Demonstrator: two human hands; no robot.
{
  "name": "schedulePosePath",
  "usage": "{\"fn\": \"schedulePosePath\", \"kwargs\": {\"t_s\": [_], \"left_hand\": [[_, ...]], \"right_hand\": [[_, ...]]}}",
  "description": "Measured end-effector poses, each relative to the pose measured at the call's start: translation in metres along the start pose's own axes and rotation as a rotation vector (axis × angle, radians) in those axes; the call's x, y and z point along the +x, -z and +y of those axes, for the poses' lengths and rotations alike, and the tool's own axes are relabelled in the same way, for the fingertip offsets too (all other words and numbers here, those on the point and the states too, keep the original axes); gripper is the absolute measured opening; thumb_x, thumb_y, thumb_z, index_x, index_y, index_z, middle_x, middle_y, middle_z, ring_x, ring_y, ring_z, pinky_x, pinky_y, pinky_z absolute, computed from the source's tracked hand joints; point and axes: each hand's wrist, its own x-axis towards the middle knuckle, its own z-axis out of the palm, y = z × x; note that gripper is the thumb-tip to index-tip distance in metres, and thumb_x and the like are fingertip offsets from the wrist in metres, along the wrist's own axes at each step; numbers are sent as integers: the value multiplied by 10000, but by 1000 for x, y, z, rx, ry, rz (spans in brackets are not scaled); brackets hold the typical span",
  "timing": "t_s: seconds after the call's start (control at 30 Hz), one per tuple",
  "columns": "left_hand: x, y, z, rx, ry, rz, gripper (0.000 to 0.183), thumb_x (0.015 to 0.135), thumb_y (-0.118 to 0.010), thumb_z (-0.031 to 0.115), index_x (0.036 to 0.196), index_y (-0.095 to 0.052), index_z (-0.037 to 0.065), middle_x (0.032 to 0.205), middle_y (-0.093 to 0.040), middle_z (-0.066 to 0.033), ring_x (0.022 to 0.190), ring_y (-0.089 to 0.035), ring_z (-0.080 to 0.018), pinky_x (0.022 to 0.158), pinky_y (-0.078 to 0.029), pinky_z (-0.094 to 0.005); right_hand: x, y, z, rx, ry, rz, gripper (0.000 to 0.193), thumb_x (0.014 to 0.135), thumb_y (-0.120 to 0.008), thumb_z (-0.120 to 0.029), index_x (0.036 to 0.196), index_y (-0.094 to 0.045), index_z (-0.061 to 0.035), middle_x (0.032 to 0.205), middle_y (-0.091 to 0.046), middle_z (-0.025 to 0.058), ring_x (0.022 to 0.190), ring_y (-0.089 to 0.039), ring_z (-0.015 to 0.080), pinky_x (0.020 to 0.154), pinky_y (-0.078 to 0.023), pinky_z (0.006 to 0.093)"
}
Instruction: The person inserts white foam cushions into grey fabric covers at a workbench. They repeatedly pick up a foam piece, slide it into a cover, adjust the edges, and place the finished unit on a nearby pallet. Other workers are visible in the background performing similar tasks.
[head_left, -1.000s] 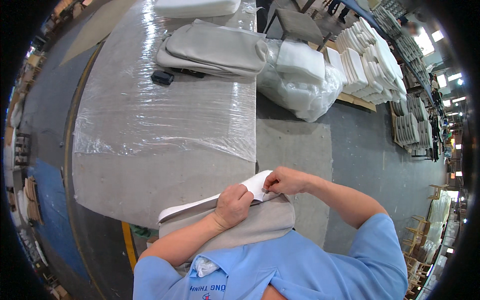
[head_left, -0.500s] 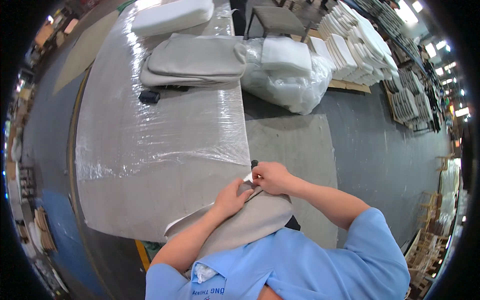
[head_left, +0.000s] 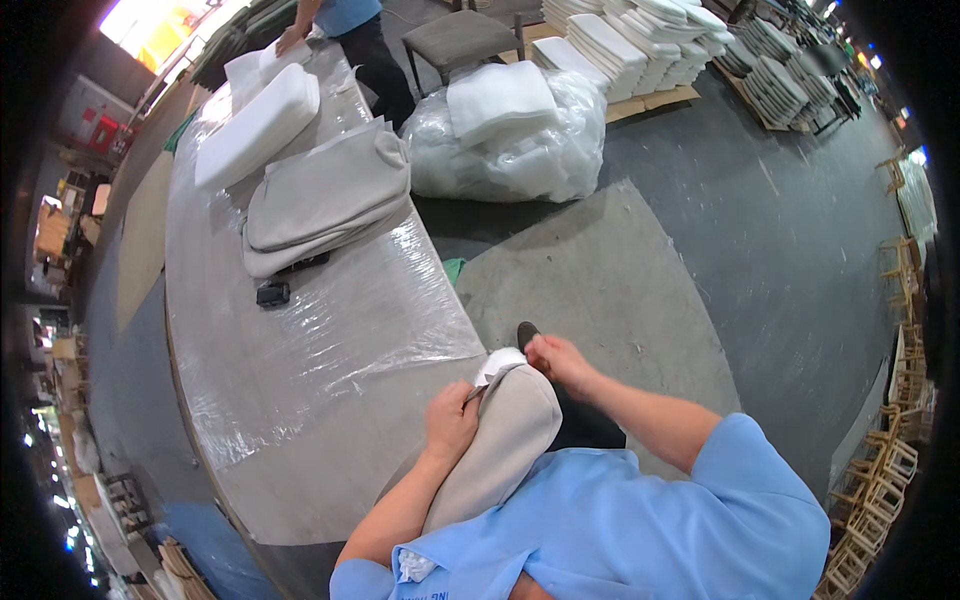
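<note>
A grey fabric cushion cover (head_left: 510,430) lies against my front at the near end of the table, with white padding (head_left: 499,364) showing at its far opening. My left hand (head_left: 453,422) is closed on the cover's edge beside that opening. Just right of the padding, my right hand (head_left: 558,362) is closed, its fingers curled; what they hold, if anything, is too small to make out. A dark rounded object (head_left: 527,330) shows just beyond the right fingers; whether it touches them is unclear.
The table (head_left: 330,430) is partly covered by clear plastic film. On it are stacked grey covers (head_left: 325,190), a small black object (head_left: 272,294) and white foam pads (head_left: 258,125). A plastic-wrapped bundle (head_left: 510,165) stands right of it. A co-worker (head_left: 365,45) is at its far end.
My right hand has moved right, away from the left hand. The cover now stands more lengthwise, showing more padding. The view has turned, bringing a co-worker into sight.
</note>
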Motion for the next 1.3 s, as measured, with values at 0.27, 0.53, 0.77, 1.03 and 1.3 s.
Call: {"fn": "schedulePosePath", "kwargs": {"t_s": [0.27, 0.53, 0.77, 1.03, 1.3], "left_hand": [[2, -12, -36, -411, 238, -113, 182, 1048, -637, 212, 1035, -715, 48, 874, -690, -63, 791, -613, -169, 751, -485, -314], [12, -12, -18, -698, 534, -123, 254, 1099, -582, 253, 1141, -730, 50, 961, -717, 29, 846, -592, -53, 765, -489, -253], [27, 26, -15, -400, 625, -542, 326, 1081, -613, 321, 985, -751, 42, 825, -680, 48, 704, -563, -63, 644, -472, -270], [12, -17, -22, -240, 281, -112, 325, 1048, -600, 291, 890, -650, 12, 761, -645, -217, 671, -593, -364, 650, -471, -436], [29, -20, -14, -70, 285, -28, 349, 1031, -601, 299, 806, -562, 35, 762, -588, -233, 747, -593, -463, 648, -437, -528]], "right_hand": [[-33, -70, 38, 652, -123, 134, 549, 1113, -451, -513, 1273, -634, -21, 1192, -697, 116, 1102, -648, 226, 987, -501, 389], [-10, -57, -1, 462, -98, 359, 595, 1101, -395, -597, 834, -601, -107, 766, -649, 53, 703, -627, 186, 694, -538, 357], [37, -44, 21, 556, -192, 366, 725, 1054, -346, -717, 739, -597, -113, 705, -651, 72, 660, -634, 221, 648, -548, 399], [59, -46, 39, 694, -368, 86, 875, 972, -276, -850, 1007, -706, -89, 927, -741, 127, 805, -703, 321, 771, -581, 483], [25, -44, 8, 841, -583, -170, 786, 987, -376, -804, 1114, -712, -104, 1015, -744, 141, 917, -720, 350, 858, -579, 517]]}}
